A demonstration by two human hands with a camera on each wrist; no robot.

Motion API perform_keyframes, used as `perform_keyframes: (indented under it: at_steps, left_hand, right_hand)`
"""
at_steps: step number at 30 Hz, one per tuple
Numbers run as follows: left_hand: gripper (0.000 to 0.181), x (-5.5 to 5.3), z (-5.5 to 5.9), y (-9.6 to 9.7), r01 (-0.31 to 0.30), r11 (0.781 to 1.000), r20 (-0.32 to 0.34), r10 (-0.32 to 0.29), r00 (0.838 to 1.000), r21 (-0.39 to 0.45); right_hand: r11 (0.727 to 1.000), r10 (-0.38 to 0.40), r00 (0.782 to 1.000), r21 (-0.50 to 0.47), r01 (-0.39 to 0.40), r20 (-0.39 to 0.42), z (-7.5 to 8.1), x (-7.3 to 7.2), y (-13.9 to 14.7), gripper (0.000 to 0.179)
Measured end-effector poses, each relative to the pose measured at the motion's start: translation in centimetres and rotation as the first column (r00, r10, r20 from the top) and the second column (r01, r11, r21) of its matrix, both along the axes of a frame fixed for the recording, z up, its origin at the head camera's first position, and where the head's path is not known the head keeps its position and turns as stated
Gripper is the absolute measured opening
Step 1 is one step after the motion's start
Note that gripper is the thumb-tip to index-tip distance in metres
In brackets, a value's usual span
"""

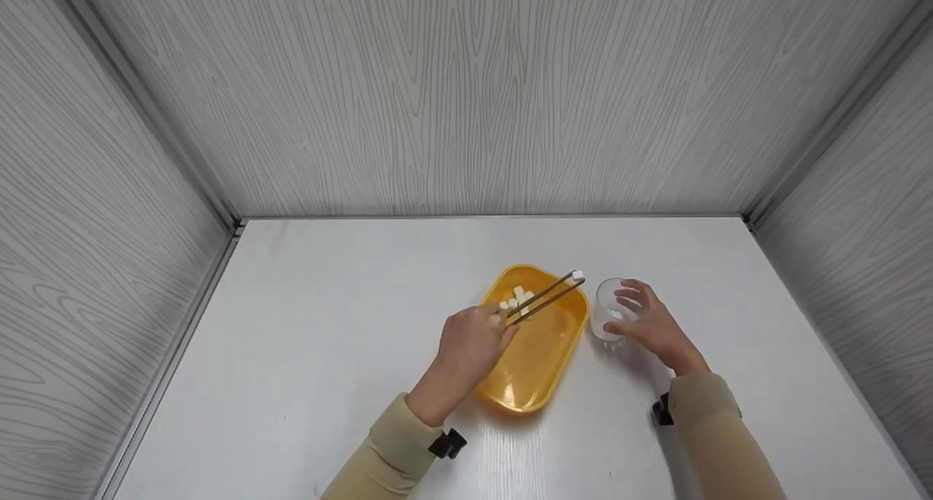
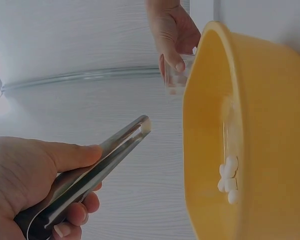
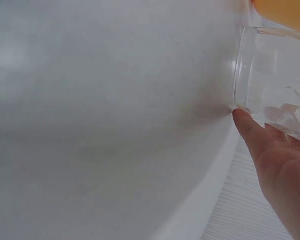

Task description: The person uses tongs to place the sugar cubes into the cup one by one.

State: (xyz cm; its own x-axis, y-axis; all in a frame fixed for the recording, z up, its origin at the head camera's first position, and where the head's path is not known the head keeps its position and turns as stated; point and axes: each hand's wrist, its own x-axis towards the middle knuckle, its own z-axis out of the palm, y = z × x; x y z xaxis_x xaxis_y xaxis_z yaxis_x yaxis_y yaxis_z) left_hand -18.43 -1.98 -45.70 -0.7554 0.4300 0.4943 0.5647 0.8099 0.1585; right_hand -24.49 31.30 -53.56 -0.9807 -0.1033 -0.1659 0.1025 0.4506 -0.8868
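Pale, wood-grained back wall and 2 side walls enclosed a white table. Left hand: wrapped around a pair of metal tongs, thumb along the upper arm, fingers curled beneath. Tongs tips pinched 1 small white cube, raised near the far right rim of a yellow tub. More white cubes lay in a loose cluster inside the tub, toward its far end. Right hand: grasping a clear glass by its side, thumb and fingers curled about it. Glass stood on the table just beside the tub, to its right. Pale patches showed inside the glass; these may have been cubes or only reflections, the view through its side being poor.

Risks noted: the cube sat only at the very tips, so a slackened squeeze or a twist could have dropped it into the gap between tub and glass. Squeezing too hard could have shot it sideways off the smooth metal. Tips brought in too low could have struck the glass rim, tipping it if the right hand's hold was light. Left hand hung above the tub; a dip there could have caught the rim and jolted the loose cubes.
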Motion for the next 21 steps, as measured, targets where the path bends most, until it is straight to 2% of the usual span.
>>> perform_keyframes:
  at_steps: [2,6,11,21]
  left_hand:
    - [0.022,-0.1,0.0,0.3,0.008,1.000,0.000,-0.008,1.000,-0.007]
    - [0.023,-0.4,0.1,1.0,0.026,1.000,0.003,-0.025,1.000,-0.014]
    - [0.025,-0.4,0.2,1.7,0.038,0.999,-0.010,-0.039,0.999,-0.032]
    - [0.028,-0.3,0.5,3.5,0.041,0.993,0.045,-0.036,0.998,-0.112]
  right_hand:
    - [1.000,-0.001,1.000,-0.020,0.001,-0.008,-0.6,-0.2,0.2,0.097]
    - [0.999,-0.001,1.000,-0.052,-0.001,-0.023,-0.7,-0.3,0.2,0.093]
    - [0.999,-0.012,1.000,-0.039,0.011,-0.015,-0.7,-0.3,0.2,0.093]
    - [0.999,-0.007,1.000,-0.035,0.006,-0.026,-0.8,-0.3,0.4,0.090]
